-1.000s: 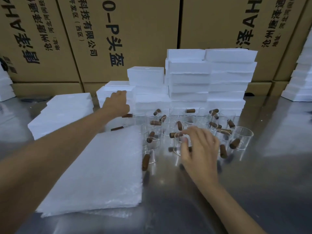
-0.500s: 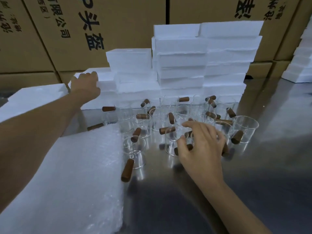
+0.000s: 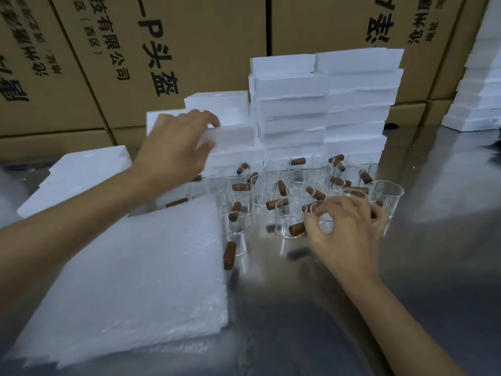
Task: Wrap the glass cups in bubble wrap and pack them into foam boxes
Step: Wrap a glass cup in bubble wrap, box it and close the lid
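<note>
Meanwhile left hand (image 3: pixel 176 150) grips a chalky foam box (image 3: pixel 233 137), right hand (image 3: pixel 344 229) pinching a clear cylindrical glass cup (image 3: pixel 322 221).

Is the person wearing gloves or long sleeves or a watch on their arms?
No. The left hand and the right hand are both bare, with no gloves and no rings showing. Both forearms are uncovered right to the picture's edge: no sleeves, watch or bracelet in view.
</note>
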A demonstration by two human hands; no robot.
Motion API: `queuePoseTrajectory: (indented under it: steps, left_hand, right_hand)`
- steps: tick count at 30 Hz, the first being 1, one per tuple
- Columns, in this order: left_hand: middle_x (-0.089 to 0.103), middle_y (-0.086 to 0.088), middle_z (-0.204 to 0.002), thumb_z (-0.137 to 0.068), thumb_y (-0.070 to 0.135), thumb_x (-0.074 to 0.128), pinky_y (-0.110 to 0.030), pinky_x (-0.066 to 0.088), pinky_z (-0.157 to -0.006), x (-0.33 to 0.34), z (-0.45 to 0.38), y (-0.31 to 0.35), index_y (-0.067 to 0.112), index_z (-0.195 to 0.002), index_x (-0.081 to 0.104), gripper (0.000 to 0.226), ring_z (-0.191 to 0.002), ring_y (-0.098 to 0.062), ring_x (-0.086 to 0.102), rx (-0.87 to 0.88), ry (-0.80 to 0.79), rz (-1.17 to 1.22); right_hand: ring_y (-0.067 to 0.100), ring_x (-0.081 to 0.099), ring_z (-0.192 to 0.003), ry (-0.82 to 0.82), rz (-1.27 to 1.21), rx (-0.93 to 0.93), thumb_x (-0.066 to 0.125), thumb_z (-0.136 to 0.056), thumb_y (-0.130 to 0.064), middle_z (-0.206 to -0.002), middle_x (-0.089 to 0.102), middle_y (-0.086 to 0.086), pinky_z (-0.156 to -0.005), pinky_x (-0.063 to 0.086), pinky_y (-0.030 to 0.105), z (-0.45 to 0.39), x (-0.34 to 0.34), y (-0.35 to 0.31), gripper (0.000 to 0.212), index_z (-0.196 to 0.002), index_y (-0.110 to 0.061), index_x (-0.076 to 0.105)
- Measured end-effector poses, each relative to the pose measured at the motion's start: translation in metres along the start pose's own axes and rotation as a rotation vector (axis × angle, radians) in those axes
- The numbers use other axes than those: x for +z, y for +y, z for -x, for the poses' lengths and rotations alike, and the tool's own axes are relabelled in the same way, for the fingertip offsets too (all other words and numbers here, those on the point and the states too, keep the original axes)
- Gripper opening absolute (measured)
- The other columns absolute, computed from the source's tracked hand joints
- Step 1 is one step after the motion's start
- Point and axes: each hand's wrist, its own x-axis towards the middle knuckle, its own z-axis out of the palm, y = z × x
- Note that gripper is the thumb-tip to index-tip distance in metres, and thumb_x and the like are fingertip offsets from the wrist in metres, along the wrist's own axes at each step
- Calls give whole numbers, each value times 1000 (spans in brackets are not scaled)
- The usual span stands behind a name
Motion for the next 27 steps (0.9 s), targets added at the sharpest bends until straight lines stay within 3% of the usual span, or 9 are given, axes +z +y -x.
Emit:
queuePoseTrajectory:
  steps: [3, 6, 8, 10, 15, 19, 23, 25, 27]
  left_hand:
    - [62, 6, -123, -98, 25, 57, -31, 34, -82, -27, 31, 56, 27, -127, 53, 29, -96, -20, 60, 44, -113, 104]
    - [57, 18, -127, -98, 36, 55, -34, 45, -84, -50, 64, 107, 40, -128, 48, 31, -108, -17, 60, 103, -265, 144]
    - [58, 17, -126, -97, 40, 54, -35, 48, -84, -59, 86, 134, 41, -126, 45, 31, -107, -15, 59, 182, -349, 145]
    - [60, 13, -123, -95, 38, 55, -36, 49, -81, -61, 106, 154, 38, -124, 43, 31, -103, -17, 59, 269, -447, 162]
    - [62, 2, -118, -93, 27, 56, -43, 49, -78, -28, 132, 193, 27, -119, 46, 28, -103, -28, 58, 380, -688, 156]
    - [60, -3, -121, -95, 22, 54, -44, 46, -84, 1, 124, 205, 22, -126, 47, 32, -108, -32, 57, 337, -660, 115]
    - [58, 7, -126, -98, 48, 51, -37, 42, -93, 2, 120, 194, 29, -129, 50, 37, -115, -19, 53, 220, -539, 236]
    - [63, 10, -111, -98, 51, 48, -34, 45, -84, -7, 120, 183, 30, -117, 57, 29, -104, -16, 57, 153, -379, 300]
    - [62, 11, -98, -98, 41, 50, -31, 41, -72, -16, 115, 160, 30, -103, 58, 14, -92, -15, 58, 9, -232, 299]
  right_hand:
    - [18, 48, -117, -71, 41, 14, 64, -82, -31, -113, 67, -4, -111, 18, 48, 6, -4, 0, 14, -84, -21, 73]
    - [24, 44, -125, -160, 63, -29, 70, -79, -21, -124, 62, 2, -112, 19, 50, 8, -18, 9, 17, -95, -18, 74]
    - [27, 38, -129, -247, 127, -72, 78, -73, -17, -132, 57, 5, -109, 21, 46, 6, -32, 21, 33, -105, -19, 74]
    - [26, 31, -132, -292, 171, -101, 75, -77, -17, -141, 49, 5, -106, 20, 42, 2, -49, 33, 28, -104, -27, 74]
    - [23, 38, -118, -390, 266, -149, 61, -86, -21, -120, 52, 0, -95, 28, 40, -13, -74, 46, 20, -95, -35, 71]
    - [24, 59, -106, -450, 218, -98, 50, -91, -17, -105, 70, -3, -89, 30, 37, -19, -81, 41, 27, -96, -32, 72]
    - [25, 65, -93, -535, 152, -3, 49, -92, -47, -96, 71, -5, -87, 46, 35, -17, -82, 36, 25, -107, -33, 64]
    - [24, 64, -95, -627, 129, 31, 49, -92, -56, -101, 69, -3, -87, 52, 37, -16, -82, 37, 34, -115, -32, 57]
    - [23, 64, -92, -671, 72, 44, 51, -95, -56, -99, 67, -2, -85, 53, 38, -17, -83, 38, 35, -117, -29, 54]
